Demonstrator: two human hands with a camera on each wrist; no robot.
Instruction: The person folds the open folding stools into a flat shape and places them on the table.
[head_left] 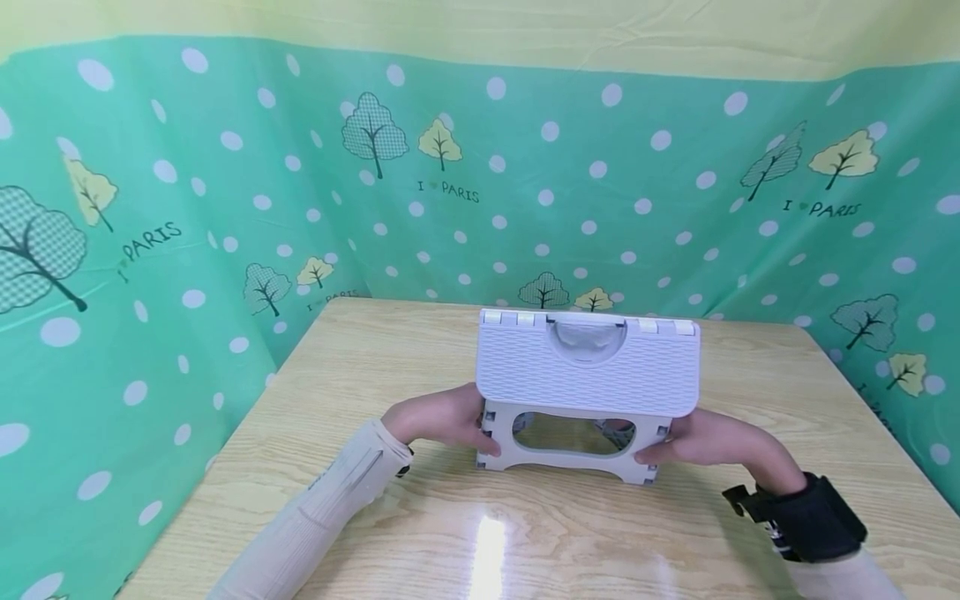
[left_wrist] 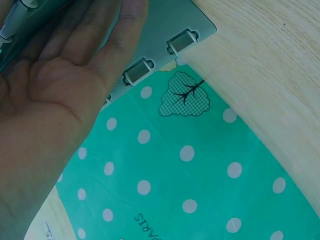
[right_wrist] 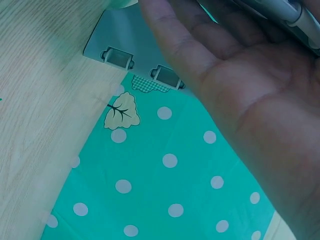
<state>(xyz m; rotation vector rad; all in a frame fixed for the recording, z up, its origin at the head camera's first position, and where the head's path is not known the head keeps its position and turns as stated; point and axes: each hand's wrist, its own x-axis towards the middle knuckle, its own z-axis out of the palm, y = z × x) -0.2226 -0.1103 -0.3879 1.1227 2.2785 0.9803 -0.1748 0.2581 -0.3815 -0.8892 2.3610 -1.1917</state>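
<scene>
A pale grey folding step stool (head_left: pixel 585 387) stands on the table with its textured top panel tilted toward me. Below the panel, its front leg frame shows a wide oval opening. My left hand (head_left: pixel 450 417) grips the stool's left side, thumb on the front leg frame and fingers behind it. On the opposite side my right hand (head_left: pixel 705 437) holds it the same way. In the left wrist view, the fingers (left_wrist: pixel 120 40) reach beneath the top panel beside its hinge slots. The right wrist view shows the right fingers (right_wrist: pixel 185 45) likewise under the panel.
The stool is on a light wood-grain table (head_left: pixel 360 533). A green polka-dot curtain (head_left: pixel 450 242) with tree prints hangs close behind the table and along both sides. A black strap (head_left: pixel 813 517) wraps the right wrist.
</scene>
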